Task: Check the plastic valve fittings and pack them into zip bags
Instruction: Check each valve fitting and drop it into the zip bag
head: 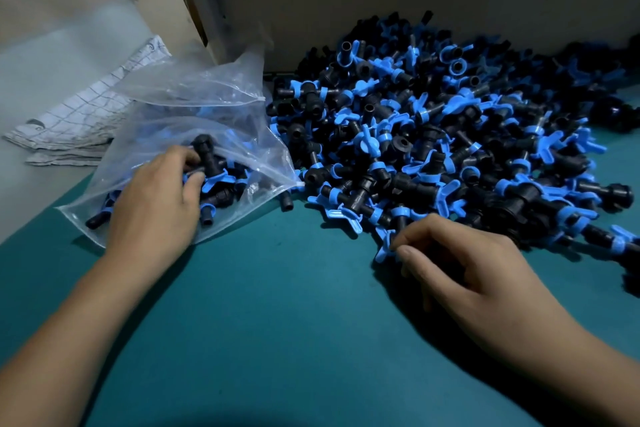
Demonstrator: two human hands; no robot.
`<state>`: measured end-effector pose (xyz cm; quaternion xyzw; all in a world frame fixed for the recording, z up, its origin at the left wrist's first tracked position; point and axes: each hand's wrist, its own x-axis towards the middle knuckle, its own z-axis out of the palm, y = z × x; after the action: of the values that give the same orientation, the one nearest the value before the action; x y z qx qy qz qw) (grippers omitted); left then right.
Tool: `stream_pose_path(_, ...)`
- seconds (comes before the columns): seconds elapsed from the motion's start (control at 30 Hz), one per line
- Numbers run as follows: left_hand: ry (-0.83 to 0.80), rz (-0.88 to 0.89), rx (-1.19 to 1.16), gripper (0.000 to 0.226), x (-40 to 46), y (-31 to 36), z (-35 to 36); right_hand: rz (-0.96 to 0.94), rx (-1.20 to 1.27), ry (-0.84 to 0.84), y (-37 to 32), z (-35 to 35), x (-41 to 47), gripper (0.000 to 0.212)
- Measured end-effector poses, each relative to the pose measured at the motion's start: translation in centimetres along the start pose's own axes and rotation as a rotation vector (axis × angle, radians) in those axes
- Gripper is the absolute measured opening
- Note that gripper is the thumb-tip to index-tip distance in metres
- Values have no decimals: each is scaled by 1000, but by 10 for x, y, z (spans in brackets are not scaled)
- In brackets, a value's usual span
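Progress: early to mid, judged from the volume left. The zip bag [180, 163] at centre left lies mouth open toward the pile and holds a partial load of valve fittings. The loose pile of black-and-blue valve fittings [450, 135] fills the centre and right of the frame and far outweighs what is bagged. Bag not yet sealed.

Left hand [156, 201]: reaches into the bag mouth, fingers curled round a black fitting [206, 154] there.

Right hand [460, 263]: at the pile's near edge, thumb and forefinger pinching a blue-handled fitting [388, 246]; other fingers loosely curled.

Room: the green table mat [277, 305] is bare across the lower centre, between both forearms. A cardboard wall [415, 3] bounds the pile at top. Folded printed sacks [86, 114] lie at upper left, behind the bag.
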<state>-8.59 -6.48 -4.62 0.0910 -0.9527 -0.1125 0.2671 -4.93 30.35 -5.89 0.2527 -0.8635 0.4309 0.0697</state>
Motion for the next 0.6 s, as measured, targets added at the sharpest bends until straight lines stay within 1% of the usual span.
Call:
stream_pose_path(0.1,-20,9,64,30,17,5,6,2,36,-4,0,-1,-1,8)
stream_pose_path(0.27,45,-97,-36,36,40,5,8,14,61,-17,0,-2,-1,10)
stream_pose_path(0.33,43,-116,-20,39,41,7,11,19,71,-17,0,-2,-1,10)
stream_pose_path(0.43,56,-72,43,41,29,8,22,28,79,-23,1,-2,-1,9)
stream_pose_path(0.53,93,29,8,37,22,0,31,37,89,-31,1,-2,-1,8)
stream_pose_path(0.6,150,16,63,35,27,-7,30,41,85,-34,2,-2,-1,9)
